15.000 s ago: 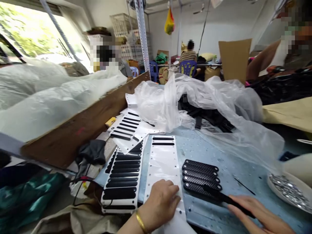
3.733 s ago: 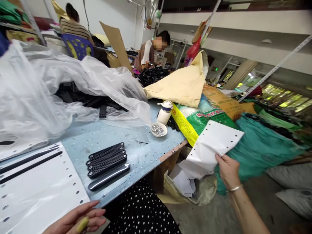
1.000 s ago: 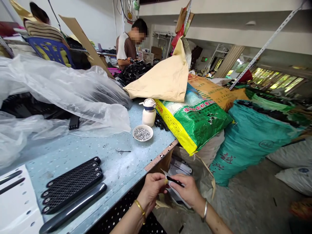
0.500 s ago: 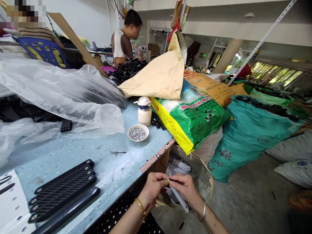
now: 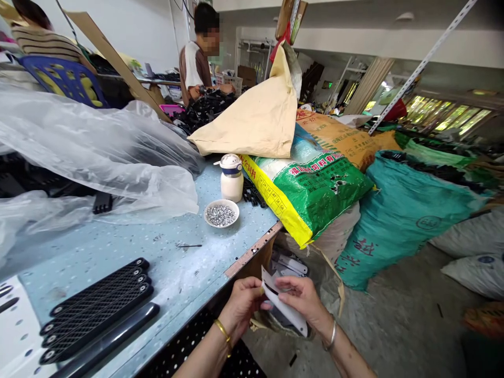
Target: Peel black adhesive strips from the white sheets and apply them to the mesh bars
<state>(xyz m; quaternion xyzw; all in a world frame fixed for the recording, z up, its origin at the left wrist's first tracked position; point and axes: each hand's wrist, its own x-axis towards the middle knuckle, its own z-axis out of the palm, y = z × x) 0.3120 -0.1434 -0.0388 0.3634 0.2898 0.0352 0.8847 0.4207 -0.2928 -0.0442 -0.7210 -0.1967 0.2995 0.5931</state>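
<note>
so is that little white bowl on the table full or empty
Not empty: the small white bowl holds a shallow layer of tiny silvery pieces, below the rim. It sits upright beside the white bottle.

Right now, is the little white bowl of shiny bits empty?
No, the small white bowl on the blue table holds a heap of shiny silver bits, just in front of the white bottle.

One head-worn camera looks forward and down, close over the bench [image 5: 185,262] corner; it faces rightward toward sacks [image 5: 397,210] on the floor.
</note>
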